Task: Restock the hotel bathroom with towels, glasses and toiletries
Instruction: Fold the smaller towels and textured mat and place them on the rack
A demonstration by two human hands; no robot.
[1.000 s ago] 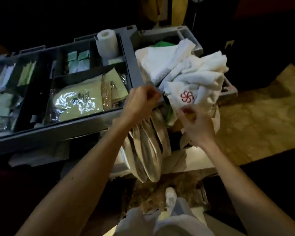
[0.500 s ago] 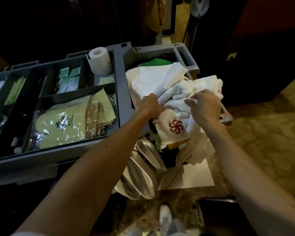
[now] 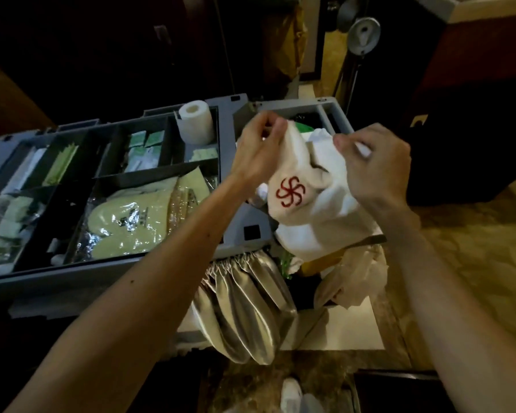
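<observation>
A white towel (image 3: 307, 210) with a red pinwheel emblem hangs between my two hands above the right-hand bin of a grey housekeeping cart (image 3: 230, 216). My left hand (image 3: 259, 147) pinches one upper corner of it. My right hand (image 3: 376, 162) pinches the other upper edge. The towel's lower part still drapes onto more white linen in the bin. The cart's tray holds a toilet paper roll (image 3: 195, 122), small green and white toiletry packets (image 3: 143, 144) and wrapped cream slippers (image 3: 131, 228).
A silver satin bag (image 3: 245, 305) hangs from the cart's front below the towel bin. A round grey stand head (image 3: 364, 35) rises behind the cart. A dark cabinet (image 3: 471, 114) stands at the right. The floor is marbled stone; my white shoe (image 3: 291, 394) shows at the bottom.
Both hands have risen from the linen pile, lifting the emblem towel and spreading it between them. The view has tilted up, so the cart sits lower in the frame.
</observation>
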